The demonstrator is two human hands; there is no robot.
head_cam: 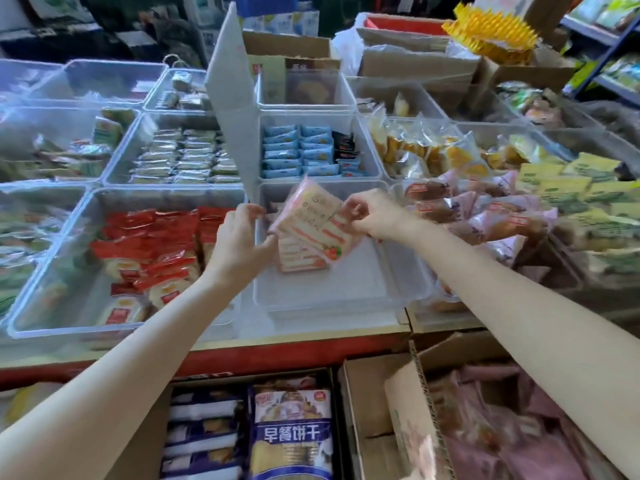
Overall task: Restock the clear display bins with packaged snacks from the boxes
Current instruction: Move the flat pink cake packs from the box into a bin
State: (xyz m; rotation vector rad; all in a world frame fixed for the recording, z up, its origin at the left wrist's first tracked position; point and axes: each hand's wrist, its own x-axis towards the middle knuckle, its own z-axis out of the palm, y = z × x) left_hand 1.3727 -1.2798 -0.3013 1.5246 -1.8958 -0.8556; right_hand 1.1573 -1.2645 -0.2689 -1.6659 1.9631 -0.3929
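Head view, the only one: at the centre of the frame both hands work over a nearly bare clear display bin (322, 289) at the front of the bench (311, 351); the right hand (367, 214) pinches the right edge of a pink sandwich-cake packet (313, 211) between thumb and curled fingers, tilting it over a second, like packet (301, 256) that lies flat on the bin floor; the left hand (239, 242) has its fingers curled at the bin's left rim beside the packet's lower left corner, the thumb close to it, though whether it truly grips the packet or the rim cannot be told; it seems placed there to steady and square the packet as it goes down.

The tilt suggests the packet is being laid in a leaning row against the bin's far end, label up, so that shoppers can read it; most of the bin floor is still bare, so the restocking of this bin looks barely begun.

Left of it, a bin of red-wrapped cakes (152, 251) is partly filled; behind, blue biscuit packets (294, 150) stand in neat rows, and an upright white divider panel (232, 98) rises between bins.

At the bottom of the frame, below the bench edge, open cardboard boxes (377, 403) hold the supply: blue-and-white biscuit bags (291, 431) at centre, pinkish packets (502, 427) at lower right, probably the source of the ones in hand.
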